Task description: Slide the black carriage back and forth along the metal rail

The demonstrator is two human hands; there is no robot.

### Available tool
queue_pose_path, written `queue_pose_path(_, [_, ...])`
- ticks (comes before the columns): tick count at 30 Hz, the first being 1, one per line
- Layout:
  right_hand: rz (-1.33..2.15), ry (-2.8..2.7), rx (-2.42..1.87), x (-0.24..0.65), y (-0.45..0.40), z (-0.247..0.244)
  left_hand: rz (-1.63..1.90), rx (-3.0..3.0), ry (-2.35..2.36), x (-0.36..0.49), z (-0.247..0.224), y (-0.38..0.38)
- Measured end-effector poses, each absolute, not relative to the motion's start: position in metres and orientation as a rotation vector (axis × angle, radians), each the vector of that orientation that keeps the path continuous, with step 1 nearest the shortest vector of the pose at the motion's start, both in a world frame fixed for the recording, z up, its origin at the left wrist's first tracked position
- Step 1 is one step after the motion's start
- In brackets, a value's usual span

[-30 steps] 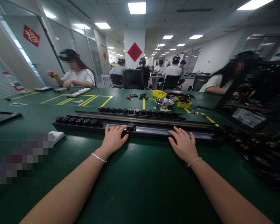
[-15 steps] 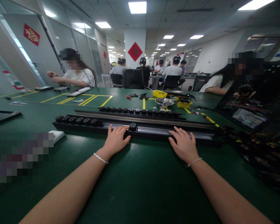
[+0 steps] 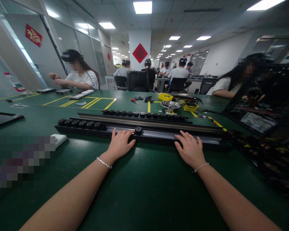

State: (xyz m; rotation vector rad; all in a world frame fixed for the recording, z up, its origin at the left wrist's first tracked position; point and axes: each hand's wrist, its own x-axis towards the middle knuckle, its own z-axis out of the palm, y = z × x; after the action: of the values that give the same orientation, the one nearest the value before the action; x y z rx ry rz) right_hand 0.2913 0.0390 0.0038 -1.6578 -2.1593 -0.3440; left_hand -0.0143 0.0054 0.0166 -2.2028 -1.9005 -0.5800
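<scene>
Black near rail with a shiny metal channel lies crosswise on the green table, seen in the head view, and both of the person's hands rest along its front. A single round black piece sits in the channel, around the rail's middle. The left hand lies just left of that piece, its fingers loosely spread on the rail and its nearest fingertip right beside the piece; whether they touch, I cannot tell. The right hand is open too, gripping nothing, its fingers spread over the right half of the rail. At the rail's left end sits a row of similar dark pieces. Directly behind the rail runs a second rail, and beyond that a long line of black pieces. Farther back from the rail are an orange-handled screwdriver, a metal bowl and a yellow tray. Past the rail's left end, across the table, sits a co-worker in white.
</scene>
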Motion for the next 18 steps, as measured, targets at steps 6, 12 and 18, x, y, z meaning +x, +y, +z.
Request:
queue_pose_path(6, [-0.334,-2.159,-1.663,0.2912,0.0394,0.0037,-0.559,-2.200,-1.901,-0.0138,0.0173,0.0050])
queue_pose_path(12, [-0.341,-2.157,-1.664,0.2912,0.0394,0.0039,-0.534,-2.201,-1.901,-0.0141,0.0162,0.0052])
queue_pose_path(18, [-0.325,-2.161,-1.670,0.2901,0.0383,0.0058,-0.457,-2.143,-1.920,-0.0095,0.0173,0.0048])
